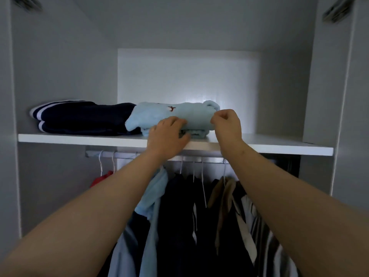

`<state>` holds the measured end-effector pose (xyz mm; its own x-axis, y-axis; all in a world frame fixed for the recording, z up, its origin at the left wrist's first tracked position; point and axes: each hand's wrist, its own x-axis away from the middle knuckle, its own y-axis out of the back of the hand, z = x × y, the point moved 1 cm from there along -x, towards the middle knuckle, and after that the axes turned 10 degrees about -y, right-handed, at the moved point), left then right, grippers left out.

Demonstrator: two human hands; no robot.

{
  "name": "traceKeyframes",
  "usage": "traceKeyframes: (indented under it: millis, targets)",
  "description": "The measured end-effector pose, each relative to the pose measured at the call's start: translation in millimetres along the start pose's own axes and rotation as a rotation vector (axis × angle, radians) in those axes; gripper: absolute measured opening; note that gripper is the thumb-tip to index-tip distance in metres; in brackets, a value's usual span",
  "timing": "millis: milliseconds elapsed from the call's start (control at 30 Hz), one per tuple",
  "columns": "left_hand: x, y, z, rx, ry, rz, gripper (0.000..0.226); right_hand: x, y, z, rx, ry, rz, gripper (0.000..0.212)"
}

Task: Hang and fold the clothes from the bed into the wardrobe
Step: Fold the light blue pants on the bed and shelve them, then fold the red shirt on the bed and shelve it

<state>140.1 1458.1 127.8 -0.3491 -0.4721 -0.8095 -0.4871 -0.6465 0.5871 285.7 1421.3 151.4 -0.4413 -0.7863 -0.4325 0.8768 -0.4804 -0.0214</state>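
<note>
On the shelf [79,137], left hand [168,134] and right hand [226,121] grip 1 folded blue garment [159,114].

1. The left hand [167,132] grips the front edge of a folded light blue garment [179,114] on the shelf [79,138].
2. The right hand [226,122] pinches its right end.
3. Left of the grip, a folded navy garment [79,118] touches it.
4. Below the grip, hung clothes [179,206] fill the rail [123,154].
</note>
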Motion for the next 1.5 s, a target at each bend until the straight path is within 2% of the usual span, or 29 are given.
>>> traceKeyframes:
  millis: [133, 200, 367, 500, 600, 767, 933, 1167, 1500]
  targets:
    - [29, 9, -12, 0.277, 0.027, -0.050, 0.047, 49, 3, -5, -0.075, 0.010, -0.037, 0.018]
    - [46, 15, -16, 0.376, -0.009, -0.069, 0.045, 76, 5, -11, -0.106, -0.024, -0.095, 0.020]
    - [97, 11, -33, 0.716, 0.078, -0.109, 0.034, 145, 22, -42, -0.108, -0.174, -0.222, 0.023]
    - [152, -2, -66, 0.964, 0.145, 0.064, 0.013, 217, 55, -70, -0.074, -0.310, -0.398, 0.018]
    - [194, -6, -107, 1.127, 0.152, 0.251, 0.015, 272, 91, -82, -0.058, -0.417, -0.514, 0.017]
    - [267, 2, -200, 1.214, 0.038, 0.522, 0.014, 378, 154, -81, -0.037, -0.530, -0.742, 0.015]
    - [337, 44, -296, 1.309, -0.125, 0.697, 0.014, 496, 212, -66, -0.051, -0.561, -0.954, 0.013]
    - [492, 170, -436, 1.541, -0.348, 1.066, 0.017, 732, 280, -20, -0.089, -0.655, -1.363, 0.010]
    - [734, 382, -567, 1.611, -0.622, 1.463, 0.019, 1061, 302, 73, -0.139, -0.678, -1.876, 0.011]
